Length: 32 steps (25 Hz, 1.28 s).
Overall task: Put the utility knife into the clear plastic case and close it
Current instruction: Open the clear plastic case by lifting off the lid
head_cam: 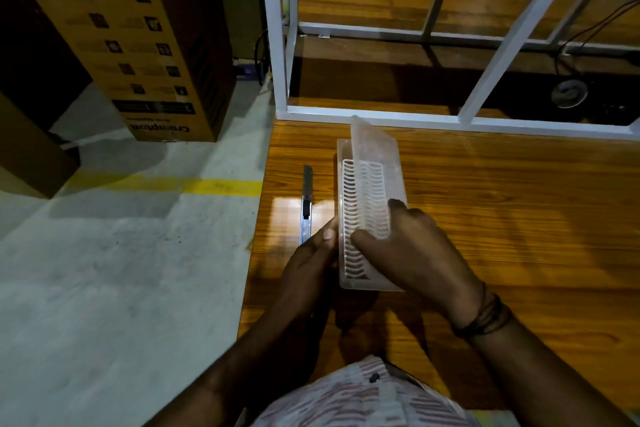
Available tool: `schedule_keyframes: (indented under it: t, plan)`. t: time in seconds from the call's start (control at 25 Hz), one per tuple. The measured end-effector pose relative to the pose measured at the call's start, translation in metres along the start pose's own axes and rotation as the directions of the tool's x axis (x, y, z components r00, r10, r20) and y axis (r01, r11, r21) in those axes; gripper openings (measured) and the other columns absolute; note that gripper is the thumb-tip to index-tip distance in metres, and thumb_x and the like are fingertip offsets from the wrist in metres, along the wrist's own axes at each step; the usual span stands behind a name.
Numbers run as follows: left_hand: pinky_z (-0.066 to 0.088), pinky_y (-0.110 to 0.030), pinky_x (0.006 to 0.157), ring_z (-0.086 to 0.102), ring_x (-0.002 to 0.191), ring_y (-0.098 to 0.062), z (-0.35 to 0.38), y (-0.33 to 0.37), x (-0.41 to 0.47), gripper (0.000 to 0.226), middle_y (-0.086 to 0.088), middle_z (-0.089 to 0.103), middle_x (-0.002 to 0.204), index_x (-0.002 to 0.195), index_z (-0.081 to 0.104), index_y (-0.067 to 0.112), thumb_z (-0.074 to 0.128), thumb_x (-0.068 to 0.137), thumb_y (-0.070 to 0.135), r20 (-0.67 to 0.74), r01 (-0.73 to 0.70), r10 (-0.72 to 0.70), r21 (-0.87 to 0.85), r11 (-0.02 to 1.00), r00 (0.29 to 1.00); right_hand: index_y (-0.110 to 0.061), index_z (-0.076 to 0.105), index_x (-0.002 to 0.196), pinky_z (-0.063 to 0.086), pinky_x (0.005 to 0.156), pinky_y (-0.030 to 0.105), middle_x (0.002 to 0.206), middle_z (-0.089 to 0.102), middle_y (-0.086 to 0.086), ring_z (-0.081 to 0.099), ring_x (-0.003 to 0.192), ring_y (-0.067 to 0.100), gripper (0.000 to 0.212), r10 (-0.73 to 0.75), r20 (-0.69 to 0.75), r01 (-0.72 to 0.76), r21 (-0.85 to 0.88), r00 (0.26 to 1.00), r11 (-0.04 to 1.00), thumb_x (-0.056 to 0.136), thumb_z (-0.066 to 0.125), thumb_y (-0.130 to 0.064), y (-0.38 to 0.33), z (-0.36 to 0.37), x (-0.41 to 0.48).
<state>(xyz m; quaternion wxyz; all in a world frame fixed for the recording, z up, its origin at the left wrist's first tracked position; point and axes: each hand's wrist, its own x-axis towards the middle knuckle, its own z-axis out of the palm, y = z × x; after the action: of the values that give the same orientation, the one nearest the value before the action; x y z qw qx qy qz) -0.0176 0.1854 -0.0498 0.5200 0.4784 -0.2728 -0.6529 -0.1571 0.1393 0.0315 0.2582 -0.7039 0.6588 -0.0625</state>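
The clear plastic case [367,170] lies lengthwise on the wooden table [502,211], its lid raised partway and a white slotted insert showing inside. My left hand [311,260] grips the case's near left edge. My right hand [412,250] holds the lid from the right, thumb on the slotted insert. The utility knife [306,204] lies on the table just left of the case, blade end pointing away from me, touched by neither hand.
The table's left edge runs close beside the knife, with grey floor and a yellow line [221,186] beyond. A white metal frame [381,114] stands along the table's far edge. Cardboard boxes [138,45] stand on the floor at the far left.
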Motion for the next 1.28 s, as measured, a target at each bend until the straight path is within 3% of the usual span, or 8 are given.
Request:
schedule_keyframes:
  t: [0.08,0.24,0.44,0.56,0.76,0.92,1.0,1.28]
  plan:
    - [0.064,-0.032,0.080,0.075,0.110,-0.021,0.000,0.001,-0.002,0.036,-0.001,0.077,0.123,0.139,0.063,0.022,0.044,0.108,0.028,-0.007,0.001,-0.001,0.006,1.000,1.000,-0.018,0.048,0.138,0.053,0.078,0.035,0.135,0.063,0.014,0.063,0.111,0.033,0.063,0.032,0.036,-0.037,0.140,0.999,0.990,0.089,0.052,-0.056,0.005,-0.017,-0.002]
    - [0.057,-0.011,0.062,0.075,0.086,0.006,-0.001,0.004,-0.004,0.031,0.007,0.079,0.110,0.132,0.068,0.017,0.055,0.104,0.012,-0.082,-0.048,0.061,0.150,0.988,0.995,-0.022,0.041,0.148,0.050,0.072,0.033,0.119,0.070,0.010,0.066,0.091,0.026,0.049,-0.074,-0.059,0.088,0.271,0.995,0.959,0.100,0.046,-0.031,0.019,-0.039,-0.013]
    - [0.059,-0.014,0.066,0.075,0.094,0.003,-0.003,0.005,-0.002,0.033,0.006,0.076,0.120,0.129,0.070,0.020,0.063,0.099,0.008,-0.156,-0.069,0.105,0.225,0.972,0.982,-0.040,0.024,0.152,0.061,0.075,0.049,0.112,0.072,0.002,0.072,0.093,0.026,0.067,-0.016,-0.201,0.068,0.253,0.979,0.965,0.095,0.055,-0.023,0.044,-0.047,-0.006]
    - [0.063,-0.021,0.077,0.074,0.110,-0.008,-0.008,0.002,0.002,0.036,0.007,0.075,0.126,0.132,0.070,0.025,0.065,0.099,0.013,-0.154,-0.080,0.125,0.271,0.959,0.980,-0.038,0.023,0.154,0.061,0.075,0.049,0.102,0.073,-0.002,0.072,0.089,0.023,0.077,0.014,-0.220,0.040,0.238,0.975,0.970,0.092,0.061,-0.013,0.062,-0.042,-0.002]
    - [0.060,-0.017,0.070,0.075,0.102,-0.002,-0.006,0.003,0.001,0.033,0.007,0.077,0.122,0.129,0.071,0.026,0.066,0.098,0.015,-0.169,-0.070,0.116,0.260,0.963,0.979,-0.033,0.035,0.152,0.061,0.072,0.051,0.116,0.069,0.004,0.066,0.091,0.024,0.064,0.110,-0.274,-0.028,0.288,0.955,0.957,0.095,0.062,-0.017,0.093,-0.034,0.011]
    - [0.058,-0.013,0.066,0.074,0.096,0.006,-0.006,0.004,0.001,0.031,0.013,0.076,0.117,0.126,0.072,0.027,0.066,0.098,0.014,-0.158,-0.079,0.125,0.270,0.960,0.979,-0.022,0.040,0.151,0.047,0.070,0.034,0.122,0.067,0.015,0.058,0.088,0.025,0.063,0.126,-0.306,-0.050,0.244,0.944,0.969,0.093,0.061,-0.006,0.116,-0.023,0.025]
    - [0.058,-0.013,0.068,0.073,0.103,0.003,-0.007,0.004,0.001,0.030,0.017,0.076,0.116,0.123,0.072,0.033,0.067,0.098,0.017,-0.154,-0.079,0.128,0.289,0.954,0.980,-0.017,0.039,0.152,0.045,0.078,0.031,0.132,0.061,0.020,0.060,0.104,0.034,0.068,0.166,-0.305,-0.107,0.200,0.938,0.974,0.090,0.060,-0.001,0.128,-0.014,0.030]
    - [0.061,-0.018,0.074,0.072,0.106,0.001,-0.010,0.001,0.003,0.030,0.020,0.076,0.115,0.123,0.073,0.030,0.069,0.096,0.019,-0.158,-0.086,0.140,0.305,0.948,0.977,-0.027,0.032,0.144,0.043,0.097,0.047,0.140,0.045,0.016,0.042,0.124,0.040,0.068,0.317,-0.182,-0.340,-0.111,0.931,0.934,0.085,0.052,-0.057,0.158,0.024,0.039]
